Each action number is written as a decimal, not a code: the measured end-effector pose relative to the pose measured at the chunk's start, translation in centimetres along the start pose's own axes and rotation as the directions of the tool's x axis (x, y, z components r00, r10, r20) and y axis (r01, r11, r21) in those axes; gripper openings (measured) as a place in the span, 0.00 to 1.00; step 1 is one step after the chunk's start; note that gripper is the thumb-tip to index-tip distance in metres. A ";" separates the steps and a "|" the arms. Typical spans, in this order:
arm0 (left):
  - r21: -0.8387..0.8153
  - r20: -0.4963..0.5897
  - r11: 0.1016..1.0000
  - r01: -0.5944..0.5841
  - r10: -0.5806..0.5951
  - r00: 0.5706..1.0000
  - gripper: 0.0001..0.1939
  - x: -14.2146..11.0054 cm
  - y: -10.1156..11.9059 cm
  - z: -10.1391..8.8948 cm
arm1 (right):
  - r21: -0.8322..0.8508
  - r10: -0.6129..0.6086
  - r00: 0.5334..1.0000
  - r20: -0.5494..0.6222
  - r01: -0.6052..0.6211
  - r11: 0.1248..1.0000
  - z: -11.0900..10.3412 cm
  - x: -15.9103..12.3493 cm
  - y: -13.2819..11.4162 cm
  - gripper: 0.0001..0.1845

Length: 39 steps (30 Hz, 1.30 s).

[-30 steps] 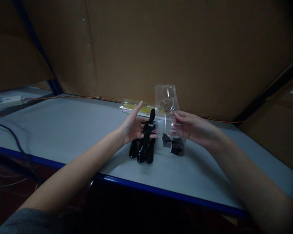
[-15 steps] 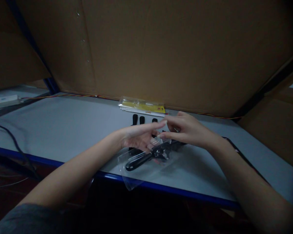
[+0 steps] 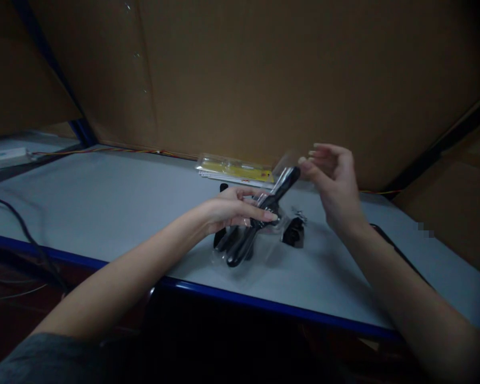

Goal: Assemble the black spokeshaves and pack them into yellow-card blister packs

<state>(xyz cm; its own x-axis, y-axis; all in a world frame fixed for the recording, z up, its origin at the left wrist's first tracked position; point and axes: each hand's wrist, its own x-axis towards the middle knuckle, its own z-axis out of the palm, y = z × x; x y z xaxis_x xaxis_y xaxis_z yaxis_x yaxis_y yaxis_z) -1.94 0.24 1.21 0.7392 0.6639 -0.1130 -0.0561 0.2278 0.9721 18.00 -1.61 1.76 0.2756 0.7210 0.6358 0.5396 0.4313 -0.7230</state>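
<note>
My left hand holds a long black tool inside a clear plastic blister, fingers closed around its middle. The tool is tilted, its far end raised toward my right hand. The right hand is lifted above the table with fingers curled, its fingertips at the tool's upper tip and the clear plastic there. More black tools lie on the table under my left hand. A small black part sits on the table just right of them.
A grey table with a blue front edge carries a flat yellow packet in clear wrap by the cardboard back wall. A black cable runs under my right forearm. Other cables hang at the left edge.
The tool in its clear plastic has gone from lying low near the table edge to tilted upward. My right hand rose and moved right; my left hand turned over and closed on the tool.
</note>
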 end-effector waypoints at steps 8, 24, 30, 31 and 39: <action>-0.020 -0.057 0.926 -0.377 0.375 0.925 0.25 -0.4 0.3 0.8 | 0.449 0.022 0.610 0.792 -0.607 0.656 0.6 -1.8 -2.2 0.20; 0.748 0.224 0.243 -0.618 0.784 0.579 0.16 -1.0 2.3 0.2 | 0.390 0.223 0.550 0.805 -0.774 0.499 0.5 -1.3 -1.8 0.17; 0.809 0.561 -0.211 -0.549 0.553 0.615 0.18 -0.2 1.4 -1.5 | 0.083 0.139 0.148 0.979 -0.916 0.393 -1.3 0.2 -0.7 0.30; 0.798 0.587 -0.253 -0.547 0.530 0.612 0.18 -0.2 1.4 -1.6 | 0.084 0.135 0.150 0.979 -0.910 0.406 -1.3 0.1 -0.6 0.26; 0.931 -0.098 0.240 -0.274 0.890 0.446 0.28 0.6 1.0 -2.1 | 0.161 0.184 0.277 0.943 -0.865 0.476 -1.0 -0.4 -1.3 0.23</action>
<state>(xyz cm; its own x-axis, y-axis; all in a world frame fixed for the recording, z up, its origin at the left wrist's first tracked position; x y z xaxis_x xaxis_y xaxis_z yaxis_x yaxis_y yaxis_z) -3.00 2.38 1.67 0.2138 0.5687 0.7943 0.4088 -0.7906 0.4560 17.94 -2.97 2.76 -0.5743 0.7907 -0.2118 -0.1095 -0.3307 -0.9374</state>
